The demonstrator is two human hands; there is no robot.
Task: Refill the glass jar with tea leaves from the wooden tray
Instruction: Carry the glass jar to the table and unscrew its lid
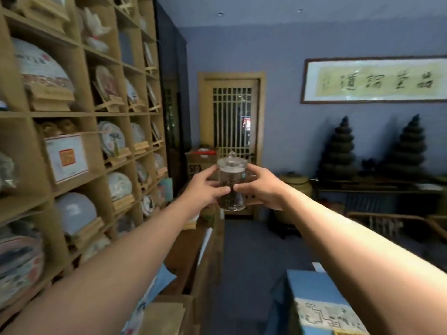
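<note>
Both hands are out in front at arm's length, wrapped around the jar (pixel 231 183) from either side. Left hand (pixel 205 187) has its fingers curled round the left wall, right hand (pixel 260 187) mirrors it on the right, and the fingertips nearly meet across the front of the glass. So both are gripping the jar, neither is free.

The jar sits upright, long axis vertical, with the lid (pixel 232 162) on top, knob pointing up. There's some dark tea low down inside, but it's hard to say how much. It hangs in mid-air, resting on nothing, about even between the two hands, so neither hand is nearer.

Here's the catch: I can't see the wooden tray anywhere in view. My guess is it's somewhere lower or off to the side, so the jar needs to come down to a surface and the lid has to come off before any refilling.

Further out: shelves (pixel 79 112) of wrapped tea cakes on the left, a lattice door (pixel 231 117) straight behind the jar, and a framed scroll (pixel 375 79) on the right wall.
</note>
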